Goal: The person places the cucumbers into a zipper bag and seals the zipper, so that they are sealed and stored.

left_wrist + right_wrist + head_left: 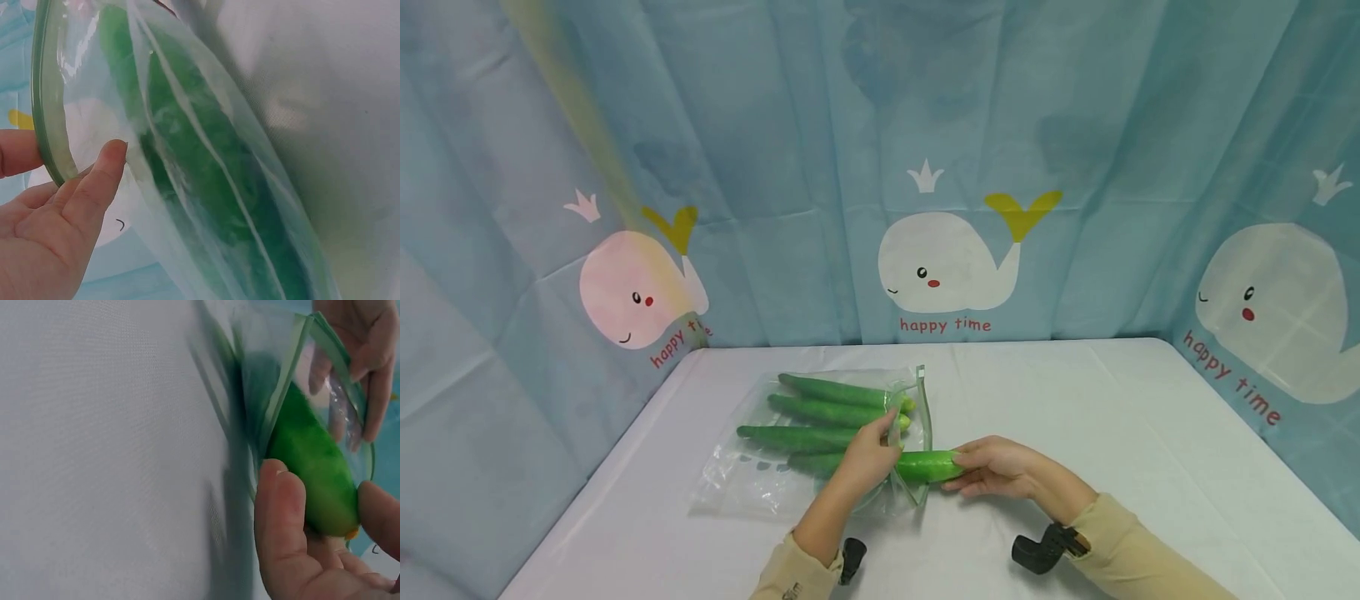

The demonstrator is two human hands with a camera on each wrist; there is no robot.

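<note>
A clear zip bag with a green-edged mouth lies on the table, its opening facing right. My left hand pinches the upper layer of the bag at the mouth, lifting it apart from the lower one, as the right wrist view also shows. My right hand grips the near end of a bright green cucumber between thumb and fingers. The far part of that cucumber is inside the bag, seen through the plastic in the left wrist view. Beyond it, three more cucumbers lie side by side within the bag.
A white cloth covers the table. Behind and at both sides hang blue curtains printed with whales. Black wrist cameras sit under both sleeves, close above the cloth.
</note>
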